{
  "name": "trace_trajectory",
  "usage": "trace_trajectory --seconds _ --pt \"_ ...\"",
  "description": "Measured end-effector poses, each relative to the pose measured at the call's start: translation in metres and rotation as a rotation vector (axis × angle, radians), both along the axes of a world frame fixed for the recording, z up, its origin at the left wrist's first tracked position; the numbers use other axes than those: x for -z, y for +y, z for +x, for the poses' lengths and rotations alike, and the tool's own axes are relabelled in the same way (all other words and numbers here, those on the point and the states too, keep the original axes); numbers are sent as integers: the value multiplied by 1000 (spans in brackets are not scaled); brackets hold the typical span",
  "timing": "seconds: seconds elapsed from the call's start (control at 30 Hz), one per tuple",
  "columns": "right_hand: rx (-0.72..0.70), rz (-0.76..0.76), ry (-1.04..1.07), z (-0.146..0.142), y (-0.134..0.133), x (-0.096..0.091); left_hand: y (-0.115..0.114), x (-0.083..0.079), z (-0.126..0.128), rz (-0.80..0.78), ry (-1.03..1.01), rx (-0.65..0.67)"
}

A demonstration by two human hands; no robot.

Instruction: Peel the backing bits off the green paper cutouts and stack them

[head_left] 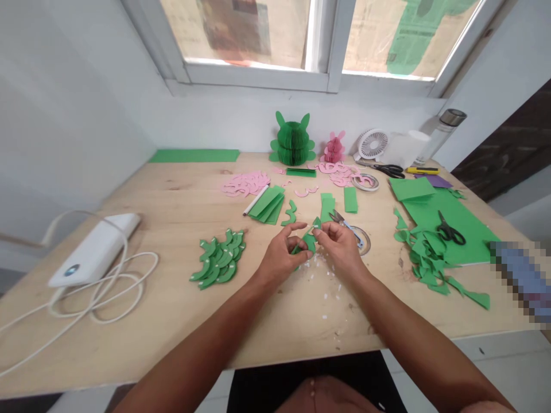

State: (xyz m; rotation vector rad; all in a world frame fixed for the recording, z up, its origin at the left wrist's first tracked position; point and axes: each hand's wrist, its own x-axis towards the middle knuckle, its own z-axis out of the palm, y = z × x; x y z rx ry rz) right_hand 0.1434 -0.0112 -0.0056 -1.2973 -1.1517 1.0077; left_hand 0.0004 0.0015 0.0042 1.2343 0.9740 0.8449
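Observation:
Between my two hands, just above the table, is a green paper cutout (309, 240). My left hand (287, 249) grips its lower left part, fingers curled round it. The fingertips of my right hand (340, 244) pinch its upper end, where a small pale patch shows. Part of the cutout is hidden by my fingers. Small white scraps (326, 297) lie below my hands. Beside my right hand are small scissors (346, 225) and a roll of tape (365, 242). A wavy green paper piece (290, 213) lies just beyond my left hand.
Left stands a pile of curved green cutouts (219, 258), then a white box (97, 249) with cables. Pink cutouts (247, 183) and green and pink paper figures (293, 143) are at the back. Right are green scraps (430, 258), black scissors (450, 229) and a small fan (372, 144).

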Motion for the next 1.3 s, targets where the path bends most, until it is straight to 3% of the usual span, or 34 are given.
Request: trace_trajectory --seconds 0.3,0.47,0.67,1.03,1.3 --pt "-2 13 46 -1 -2 -5 -1 -5 -3 -12 -3 30" --pt "43 -21 64 0 -2 -13 -1 -11 -4 -22 -24 120" --pt "78 -35 43 3 1 -11 0 -10 -4 -30 -51 2" --pt "85 14 55 4 1 -11 2 -6 -7 -61 -103 -16" --pt "18 -2 12 2 0 -10 -1 -10 -3 75 -12 -37"
